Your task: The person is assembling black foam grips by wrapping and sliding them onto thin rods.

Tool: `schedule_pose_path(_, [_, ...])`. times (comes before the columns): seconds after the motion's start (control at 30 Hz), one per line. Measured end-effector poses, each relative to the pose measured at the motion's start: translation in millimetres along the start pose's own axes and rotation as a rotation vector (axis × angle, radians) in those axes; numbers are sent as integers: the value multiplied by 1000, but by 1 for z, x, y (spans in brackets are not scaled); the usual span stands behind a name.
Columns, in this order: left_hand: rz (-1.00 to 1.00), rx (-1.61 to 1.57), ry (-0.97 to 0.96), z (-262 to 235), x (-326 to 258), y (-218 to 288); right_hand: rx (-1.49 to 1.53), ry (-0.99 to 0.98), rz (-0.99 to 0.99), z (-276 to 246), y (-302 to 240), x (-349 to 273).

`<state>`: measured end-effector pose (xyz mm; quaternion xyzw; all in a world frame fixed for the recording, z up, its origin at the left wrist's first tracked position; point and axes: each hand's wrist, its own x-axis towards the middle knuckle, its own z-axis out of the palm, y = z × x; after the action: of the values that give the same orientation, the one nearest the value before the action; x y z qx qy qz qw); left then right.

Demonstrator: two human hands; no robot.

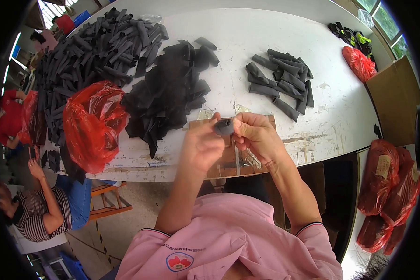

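Note:
Between my hands, over a brown board [226, 161] at the table's front edge, is a small dark grey fabric tube [224, 128] with its open end facing up. My right hand [257, 134] pinches its right side between thumb and fingers. My left hand [201, 143], slightly blurred, grips the left side with bent fingers. Left of the board lies a heap of flat black fabric pieces [168, 88]. Several dark grey rolled tubes [289, 77] lie loosely together beyond my right hand.
A large pile of dark grey tubes [86, 56] covers the table's far left, beside a red plastic bag [93, 126]. Another red bag [358, 63] and a cardboard box [394, 100] stand at right. Filled red bags [380, 177] sit lower right. A striped-shirted person [44, 210] works at left.

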<state>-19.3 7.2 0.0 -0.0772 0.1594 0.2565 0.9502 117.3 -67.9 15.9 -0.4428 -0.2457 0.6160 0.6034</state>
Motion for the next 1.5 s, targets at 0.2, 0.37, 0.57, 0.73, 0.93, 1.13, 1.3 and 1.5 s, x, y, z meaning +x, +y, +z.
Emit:
schedule_pose_path(0.2, [-90, -277, -39, 18, 18, 7, -161, -70, -4, -6, -16, 20])
schedule_pose_path(0.37, [53, 185, -143, -7, -4, -12, -38, -144, -27, -18, 4, 10])
schedule_pose_path(0.57, [550, 1080, -179, 24, -17, -31, -231, -232, -121, -21, -4, 20])
schedule_pose_path(0.73, [284, 535, -98, -36, 3, -12, -46, -154, -17, -29, 34, 15])
schedule_pose_path(0.93, [-52, -251, -308, -8, 3, -5, -264, -82, -67, 3, -11, 12])
schedule_pose_path(1.13, [137, 266, -18, -38, 2, -19, -263, -102, 46, -33, 29, 20])
schedule_pose_path(1.3, [648, 1144, -49, -38, 4, -21, -177, -86, -8, -36, 36, 18])
schedule_pose_path(1.5, [829, 1349, -304, -1, -2, -20, -655, 86, -473, -21, 13, -4])
